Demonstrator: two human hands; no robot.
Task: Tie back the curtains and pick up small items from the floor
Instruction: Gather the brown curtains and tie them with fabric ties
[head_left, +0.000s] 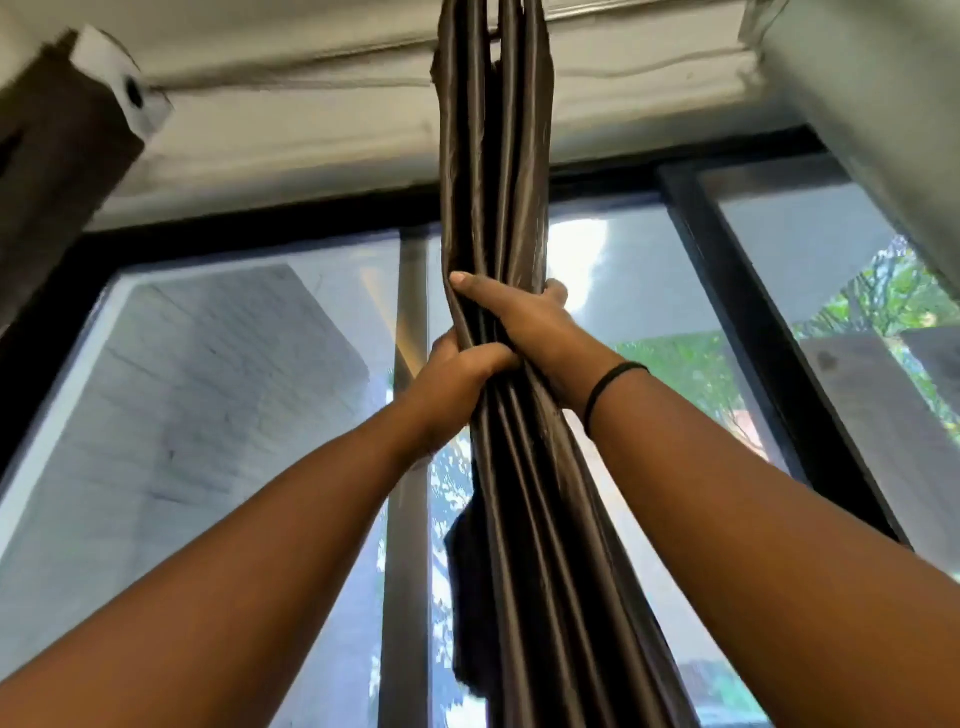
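Head view shows your left hand (457, 371) and right hand (524, 322) clenched around the gathered brown satin curtain (493, 156) at frame centre; next, probably, find a tie.

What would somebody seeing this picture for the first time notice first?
The dark brown curtain, gathered into one shiny bunch, hangs down the middle of the view in front of a large window. Both hands grip it there: the right hand higher, the left hand just below it. A thin black band circles the right wrist.
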